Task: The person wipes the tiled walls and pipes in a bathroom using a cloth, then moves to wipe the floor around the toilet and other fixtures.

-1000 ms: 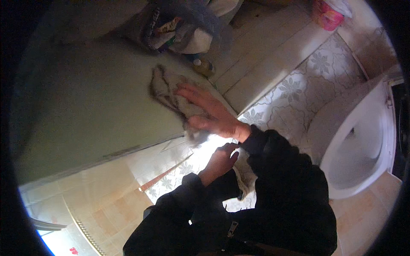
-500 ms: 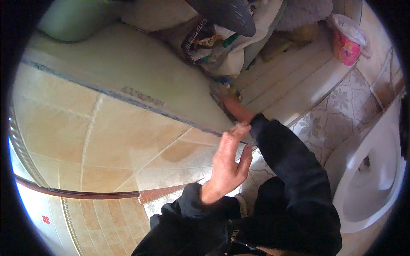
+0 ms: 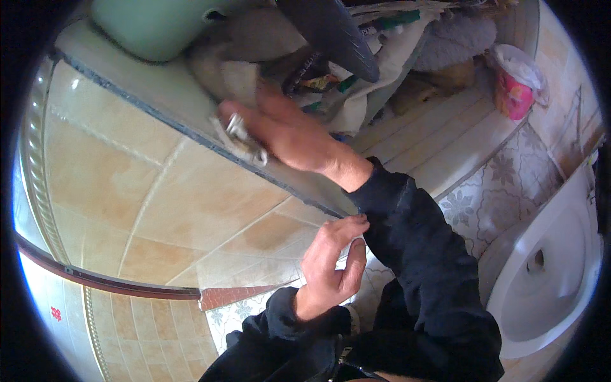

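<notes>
My right hand (image 3: 286,130) reaches across to the left and presses a pale, crumpled cloth (image 3: 238,134) onto the light-coloured ledge (image 3: 146,92). Motion blurs the fingertips, but the cloth bunches out beside them at the ledge's dark front edge. Lower down, my left hand (image 3: 331,264) hovers by the right sleeve (image 3: 414,223). Its fingers are bent, with the thumb apart from them, and nothing shows in it.
Behind the ledge stand a green rounded container (image 3: 143,28) and a cream fabric bag (image 3: 375,89) with mixed items. A pink lined bin (image 3: 512,95) is at the far right, above a white toilet (image 3: 547,299). Tiles (image 3: 178,210) face the ledge.
My right hand has swept left along the ledge with the cloth, from beside the bag toward the green container. My left hand has dropped slightly lower.
</notes>
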`<action>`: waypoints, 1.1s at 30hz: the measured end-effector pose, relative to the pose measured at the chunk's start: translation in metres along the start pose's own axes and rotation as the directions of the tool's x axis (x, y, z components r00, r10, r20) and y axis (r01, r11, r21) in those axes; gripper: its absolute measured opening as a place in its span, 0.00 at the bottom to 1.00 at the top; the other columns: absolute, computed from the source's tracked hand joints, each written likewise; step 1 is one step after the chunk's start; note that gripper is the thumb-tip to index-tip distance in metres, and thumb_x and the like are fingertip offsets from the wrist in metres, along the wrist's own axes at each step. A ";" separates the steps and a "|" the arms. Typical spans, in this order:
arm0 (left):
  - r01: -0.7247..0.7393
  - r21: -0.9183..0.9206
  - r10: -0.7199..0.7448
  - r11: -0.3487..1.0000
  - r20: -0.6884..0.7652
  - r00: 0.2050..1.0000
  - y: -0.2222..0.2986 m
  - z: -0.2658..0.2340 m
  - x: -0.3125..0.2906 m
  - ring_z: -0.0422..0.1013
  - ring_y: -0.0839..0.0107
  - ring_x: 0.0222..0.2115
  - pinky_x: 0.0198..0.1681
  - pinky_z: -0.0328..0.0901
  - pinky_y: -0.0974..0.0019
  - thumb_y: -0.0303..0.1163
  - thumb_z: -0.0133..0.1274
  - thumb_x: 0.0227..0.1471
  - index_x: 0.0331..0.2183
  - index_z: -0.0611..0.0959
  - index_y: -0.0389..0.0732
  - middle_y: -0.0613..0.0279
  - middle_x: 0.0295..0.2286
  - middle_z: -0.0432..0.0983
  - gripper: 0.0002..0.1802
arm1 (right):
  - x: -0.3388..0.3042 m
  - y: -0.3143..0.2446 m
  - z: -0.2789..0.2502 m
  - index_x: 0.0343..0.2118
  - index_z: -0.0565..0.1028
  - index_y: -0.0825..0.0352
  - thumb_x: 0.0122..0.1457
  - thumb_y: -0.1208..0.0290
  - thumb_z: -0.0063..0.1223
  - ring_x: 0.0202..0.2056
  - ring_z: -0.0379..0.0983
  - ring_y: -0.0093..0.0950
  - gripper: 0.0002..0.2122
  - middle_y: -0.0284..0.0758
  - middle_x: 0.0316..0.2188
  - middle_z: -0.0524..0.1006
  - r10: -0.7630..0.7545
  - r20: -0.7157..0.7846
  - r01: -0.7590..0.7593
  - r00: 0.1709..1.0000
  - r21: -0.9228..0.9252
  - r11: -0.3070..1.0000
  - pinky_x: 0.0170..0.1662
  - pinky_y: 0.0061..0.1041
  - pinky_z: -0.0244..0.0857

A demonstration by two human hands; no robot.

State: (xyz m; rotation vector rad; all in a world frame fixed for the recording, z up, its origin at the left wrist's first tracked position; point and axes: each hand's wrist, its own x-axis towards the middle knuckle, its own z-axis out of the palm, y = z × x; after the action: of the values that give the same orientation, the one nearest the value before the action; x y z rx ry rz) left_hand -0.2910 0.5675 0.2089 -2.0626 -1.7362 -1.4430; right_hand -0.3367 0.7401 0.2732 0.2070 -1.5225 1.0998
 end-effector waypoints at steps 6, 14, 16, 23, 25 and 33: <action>-0.114 0.070 0.117 0.991 -0.044 0.992 -0.018 0.004 -0.004 0.77 0.55 0.33 0.38 0.72 0.61 0.10 0.53 0.37 0.37 0.80 0.33 0.49 0.34 0.80 0.20 | -0.053 0.003 -0.015 0.57 0.66 0.73 0.57 0.56 0.60 0.58 0.62 0.44 0.30 0.45 0.58 0.66 -0.270 0.066 0.276 0.961 -0.090 0.957 0.62 0.38 0.52; 0.377 -0.094 -0.376 0.921 0.037 0.926 -0.057 0.057 -0.043 0.78 0.64 0.32 0.38 0.69 0.67 0.15 0.53 0.46 0.38 0.80 0.35 0.54 0.32 0.80 0.14 | -0.278 0.069 -0.059 0.53 0.71 0.67 0.57 0.61 0.58 0.57 0.63 0.43 0.23 0.46 0.57 0.67 0.432 -0.005 -0.429 0.902 -0.138 0.893 0.60 0.38 0.56; 0.522 -0.229 -0.511 0.822 0.110 0.853 -0.073 0.086 -0.048 0.79 0.66 0.31 0.37 0.70 0.67 0.17 0.53 0.48 0.40 0.80 0.36 0.55 0.33 0.80 0.14 | -0.311 0.078 -0.075 0.47 0.74 0.68 0.58 0.62 0.60 0.50 0.72 0.33 0.19 0.44 0.48 0.75 0.695 -0.159 -0.681 0.702 0.138 0.719 0.53 0.33 0.65; 0.742 -0.098 -0.684 0.663 0.322 0.654 -0.118 0.150 -0.091 0.79 0.62 0.33 0.38 0.70 0.62 0.21 0.52 0.50 0.44 0.78 0.37 0.53 0.36 0.80 0.16 | -0.342 0.165 -0.177 0.51 0.74 0.65 0.61 0.57 0.55 0.40 0.73 0.29 0.20 0.37 0.40 0.78 0.536 -0.736 -0.898 0.414 -0.234 0.372 0.42 0.34 0.66; 0.738 -0.022 -0.696 0.674 0.314 0.645 -0.131 0.168 -0.106 0.78 0.57 0.34 0.39 0.70 0.59 0.22 0.51 0.50 0.44 0.79 0.38 0.51 0.35 0.80 0.16 | -0.355 0.194 -0.178 0.55 0.72 0.62 0.61 0.54 0.51 0.51 0.71 0.43 0.23 0.45 0.49 0.76 0.440 -0.609 -0.665 0.660 -0.746 -0.037 0.51 0.49 0.63; 0.692 0.262 -0.730 0.672 0.391 0.561 -0.171 0.220 -0.123 0.74 0.46 0.41 0.46 0.67 0.50 0.30 0.52 0.51 0.48 0.76 0.43 0.44 0.47 0.73 0.20 | -0.404 0.186 -0.192 0.58 0.70 0.47 0.54 0.52 0.53 0.67 0.49 0.46 0.26 0.35 0.63 0.63 0.690 -0.030 -0.048 0.723 -0.999 0.007 0.62 0.60 0.43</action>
State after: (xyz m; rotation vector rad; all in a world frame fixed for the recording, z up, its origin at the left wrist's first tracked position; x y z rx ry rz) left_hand -0.2885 0.6688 -0.0790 -1.8170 -3.0469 -0.9497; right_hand -0.2104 0.8021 -0.1907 -1.1026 -2.6059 0.0900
